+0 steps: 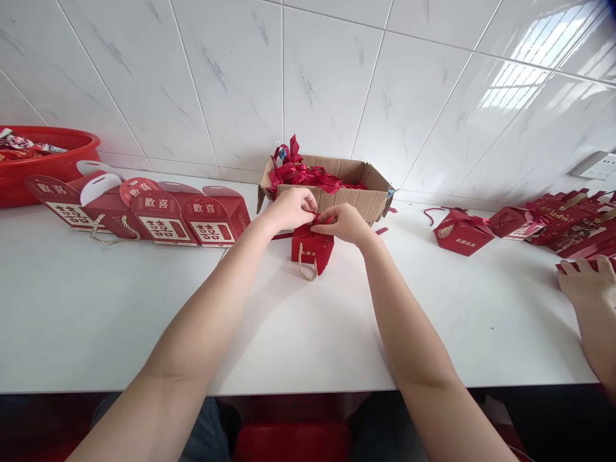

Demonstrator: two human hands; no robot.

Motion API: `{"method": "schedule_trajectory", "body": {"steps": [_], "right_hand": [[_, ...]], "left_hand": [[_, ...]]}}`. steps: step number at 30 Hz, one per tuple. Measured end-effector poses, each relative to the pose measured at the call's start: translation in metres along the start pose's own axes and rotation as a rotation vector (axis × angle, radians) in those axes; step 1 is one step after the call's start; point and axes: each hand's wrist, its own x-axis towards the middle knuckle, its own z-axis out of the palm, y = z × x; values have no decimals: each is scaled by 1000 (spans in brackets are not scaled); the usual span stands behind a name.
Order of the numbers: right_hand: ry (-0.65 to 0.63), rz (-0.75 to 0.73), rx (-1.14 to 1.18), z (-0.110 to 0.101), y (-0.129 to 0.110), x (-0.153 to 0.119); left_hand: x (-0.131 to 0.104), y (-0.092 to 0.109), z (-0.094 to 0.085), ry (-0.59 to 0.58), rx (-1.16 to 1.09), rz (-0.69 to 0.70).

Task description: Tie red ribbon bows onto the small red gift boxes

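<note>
A small red gift box [312, 249] with gold lettering stands on the white table in front of me. A twisted gold cord handle [308, 273] hangs down its near side. My left hand [294, 206] is at the top of the box from the left, its fingertips pinched on a red ribbon [312, 219]. From the right, my right hand [347, 224] also pinches at the ribbon, its thumb close to the box top. The fingers partly hide the ribbon and the upper part of the box. Just behind stands a cardboard box [353, 202] filled with red ribbons [308, 174].
On the left, several red candy boxes [212, 221] stand in a row beside a red basin [72, 142] of wrapped sweets. To the right are a ribboned red box [462, 232] and more red boxes [572, 224]. Another person's hand [590, 282] rests at the far right. A tiled wall [332, 83] closes off the back.
</note>
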Motion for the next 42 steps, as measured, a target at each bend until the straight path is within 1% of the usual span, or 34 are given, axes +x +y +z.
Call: {"method": "schedule_trajectory", "body": {"steps": [5,8,11,15,20,25,28,31,37,42], "right_hand": [[40,0,-19,4,1,4],[29,6,24,4,4,5],[18,29,75,4,5,5],[5,53,134,3,5,4],[0,95,205,1,7,4],[-13,121,224,-1,8,3],[-37,107,235,-2,10,4],[-76,87,266,-2,14,5],[-114,86,308,-5,17,4],[-138,64,342,-4,22,6]], "left_hand": [[1,-3,-3,-20,-42,-23],[0,-3,-4,-73,-17,7],[-2,-1,-2,-109,61,54],[-3,1,2,-74,136,105],[-1,0,5,-46,143,139],[-2,1,5,-47,118,123],[-2,1,4,-42,95,106],[-1,-2,3,-52,79,110],[2,-9,0,-121,33,131],[3,-9,4,-99,20,155]]}}
